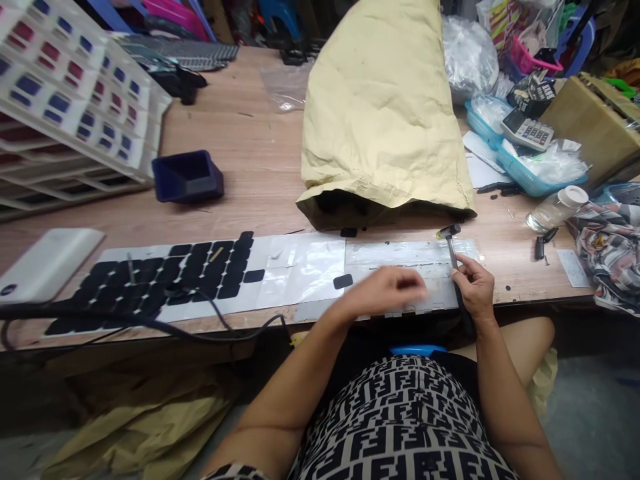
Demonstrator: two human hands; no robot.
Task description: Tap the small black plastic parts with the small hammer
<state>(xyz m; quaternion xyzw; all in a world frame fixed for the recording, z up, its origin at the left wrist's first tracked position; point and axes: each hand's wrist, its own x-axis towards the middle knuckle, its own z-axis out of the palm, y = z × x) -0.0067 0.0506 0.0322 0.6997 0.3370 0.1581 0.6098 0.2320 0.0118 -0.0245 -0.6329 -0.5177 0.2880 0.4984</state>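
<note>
My right hand [473, 285] is closed around the handle of a small hammer [451, 245], whose dark head points away from me. My left hand [387, 290] hovers over the work strip, its fingers curled and smeared by motion, so I cannot make out whether anything is in them. Beneath both hands lies a whitish, taped board [365, 253]. A loose black rounded piece [343, 281] rests just left of my left hand, and another black piece [349, 233] is at the bag's mouth. Farther left, rows of black rounded pieces [200, 263] cover a white sheet [305, 257].
A large tan paper bag [385, 100] lies open toward me. At left are a dark blue bin [187, 177], a white slotted crate [100, 87] and black cables [150, 320]. Blue baskets [540, 170], a calculator [527, 130] and a clear jar [555, 210] stand at right.
</note>
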